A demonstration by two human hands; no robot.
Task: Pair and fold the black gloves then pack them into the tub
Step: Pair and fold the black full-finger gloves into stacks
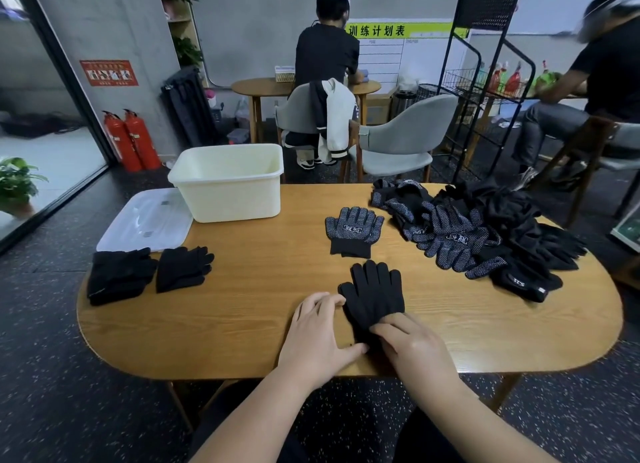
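A plain black glove (375,294) is laid flat on the table (242,324), front-centre, right before the person. It is pinned by both hands. The left hand (317,334) is rested w/ loosely bent fingers against the glove's thumb side, its own thumb by the cuff. The right hand (414,350) is laid w/ fairly straight fingers across the cuff end. Nothing is gripped or pinched. The hands are set close together either side of the cuff, prob. so the fabric is smoothed & kept from sliding before a mate is laid on or a fold is made.

The glove's long axis is run near-to-far: fingertips away from the person, cuff toward them, thumb out to the left.

A dotted pair (353,232) is parked just beyond, aligned the same way, apparently stacked. The unsorted pile (485,234) is kept at right, within reach. Two folded bundles (117,277) are lined up at left, near the lid (145,220) & the tub (228,185), i.e. staged, not yet packed.
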